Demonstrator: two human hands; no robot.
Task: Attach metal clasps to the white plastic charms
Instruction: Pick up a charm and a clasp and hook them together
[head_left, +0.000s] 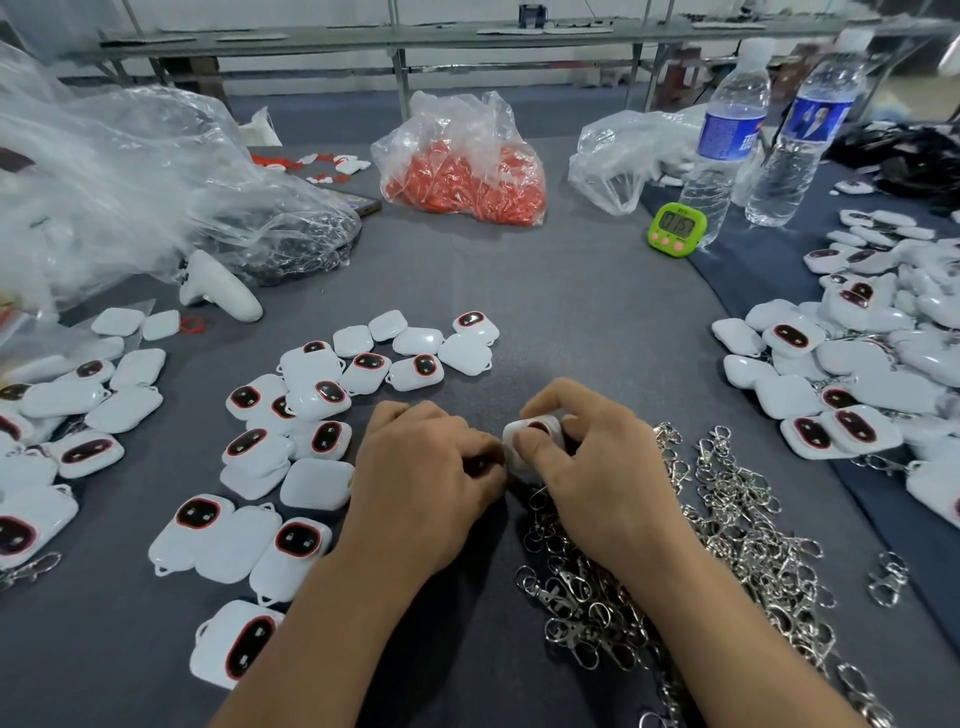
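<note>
My right hand grips a white plastic charm with a dark red-rimmed face, just above the grey table. My left hand is curled beside it, fingertips meeting the charm's left edge; what it pinches is hidden by the fingers. A metal clasp hangs just below the two hands. A heap of silver metal clasps lies under and right of my right forearm. Several loose white charms are spread to the left of my hands.
A second pile of charms fills the right side. At the back stand a bag of orange pieces, a green timer, two water bottles and crumpled clear plastic bags. A white controller lies left.
</note>
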